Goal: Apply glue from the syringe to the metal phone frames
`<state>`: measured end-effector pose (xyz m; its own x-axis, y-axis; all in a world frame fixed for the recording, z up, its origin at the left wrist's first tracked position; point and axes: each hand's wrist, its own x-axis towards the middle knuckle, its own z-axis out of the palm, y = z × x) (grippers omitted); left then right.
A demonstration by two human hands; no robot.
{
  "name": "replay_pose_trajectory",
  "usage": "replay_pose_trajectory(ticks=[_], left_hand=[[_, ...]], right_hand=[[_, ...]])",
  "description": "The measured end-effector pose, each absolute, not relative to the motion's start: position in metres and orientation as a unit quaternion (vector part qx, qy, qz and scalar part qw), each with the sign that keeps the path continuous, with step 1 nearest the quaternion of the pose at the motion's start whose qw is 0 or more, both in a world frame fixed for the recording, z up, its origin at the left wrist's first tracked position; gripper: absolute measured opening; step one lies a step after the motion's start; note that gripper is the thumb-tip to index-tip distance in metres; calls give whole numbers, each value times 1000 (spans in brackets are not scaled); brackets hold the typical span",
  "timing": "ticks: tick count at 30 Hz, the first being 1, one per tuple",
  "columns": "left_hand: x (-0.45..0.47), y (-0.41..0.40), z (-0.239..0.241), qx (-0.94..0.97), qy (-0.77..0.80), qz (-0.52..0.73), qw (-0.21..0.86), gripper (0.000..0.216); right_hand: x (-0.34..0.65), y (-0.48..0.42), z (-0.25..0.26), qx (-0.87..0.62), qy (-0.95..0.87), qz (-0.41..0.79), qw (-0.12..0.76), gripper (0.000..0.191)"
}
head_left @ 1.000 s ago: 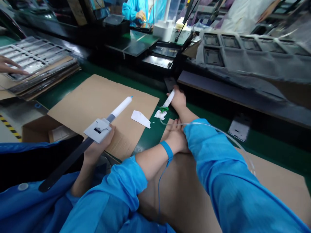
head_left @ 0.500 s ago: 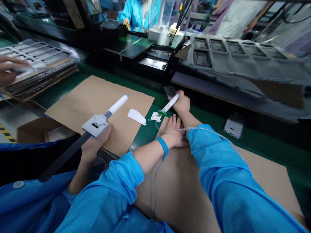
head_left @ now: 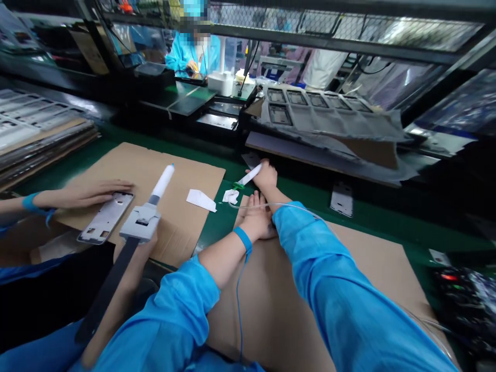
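My right hand (head_left: 266,176) is closed around the upper end of a white dispensing syringe (head_left: 250,175). A green fitting (head_left: 237,186) sits on the syringe's other end, with a clear hose (head_left: 287,205) running back over my forearms. Just beyond this hand lies a grey metal plate (head_left: 251,160), partly covered. My left hand (head_left: 256,216) rests on the brown cardboard (head_left: 267,289) with its fingers stretched out, close below my right wrist. A blue wrist strap (head_left: 243,238) with a cord circles that wrist. Crumpled white paper (head_left: 231,196) lies beside the green fitting.
At left, a co-worker's hand (head_left: 93,192) touches a metal phone frame (head_left: 106,219) on cardboard; another holds a grey tool (head_left: 140,222) with a white tube. A folded paper (head_left: 201,200), another phone frame (head_left: 341,199) and stacked trays (head_left: 321,111) lie around.
The view has shifted, so the scene sits further left and lower. The co-worker's hand has come onto the cardboard at a phone frame. My hands keep nearly the same pose.
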<state>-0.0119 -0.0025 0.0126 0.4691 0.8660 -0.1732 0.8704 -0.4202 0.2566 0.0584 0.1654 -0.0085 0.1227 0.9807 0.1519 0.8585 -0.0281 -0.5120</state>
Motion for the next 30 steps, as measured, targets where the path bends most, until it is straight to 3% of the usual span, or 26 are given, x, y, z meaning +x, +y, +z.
replay_pose_trajectory(ticks=[5,12,17,22,30], left_hand=[[-17,-3,10,843,509,20,173,96],[-22,-2,4,848,500,57,167,103],[-24,-2,2,842,510,94,148,91],[-31,1,1,819,540,164,105,39],[-28,8,0,823,526,183,113,48]], right_hand=[[75,162,-9,-689,-647,152,287,53],[133,148,-3,-652,-618,218,381,50],[184,89,-1,-620,-622,228,421,65],[234,-8,-17,-631,-632,189,410,76],[237,-72,-34,-582,-704,183,364,58]])
